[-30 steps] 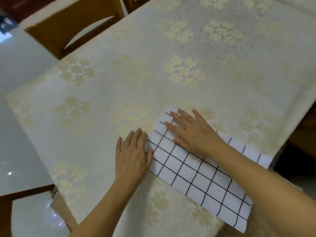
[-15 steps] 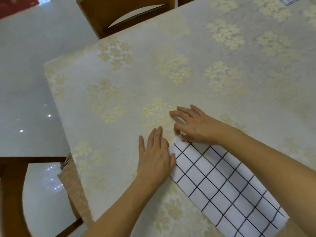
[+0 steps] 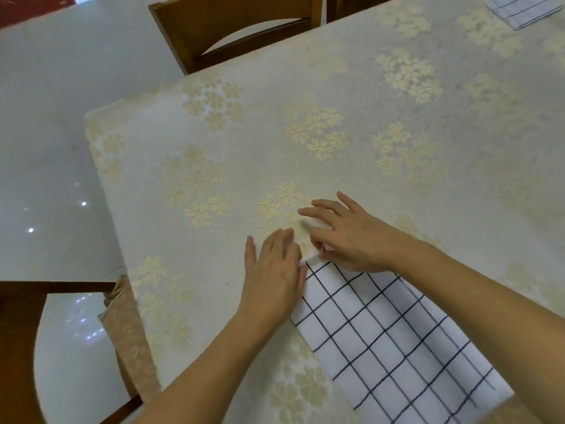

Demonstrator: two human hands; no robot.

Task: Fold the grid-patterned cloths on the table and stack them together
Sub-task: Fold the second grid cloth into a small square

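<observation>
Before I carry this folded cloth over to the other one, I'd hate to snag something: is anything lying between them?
Nothing visible: only bare floral tablecloth lies between the near white black-grid cloth and the far folded grid cloth.

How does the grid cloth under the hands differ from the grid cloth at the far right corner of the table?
The near cloth lies at the table's near edge with the left hand and right hand at its far end; the far cloth lies untouched. The near cloth shows as a long strip with bold dark lines; the far cloth is cut off by the frame and looks greyer, its lines fainter. Both are white grid-patterned cloths lying flat on the floral tablecloth.
</observation>
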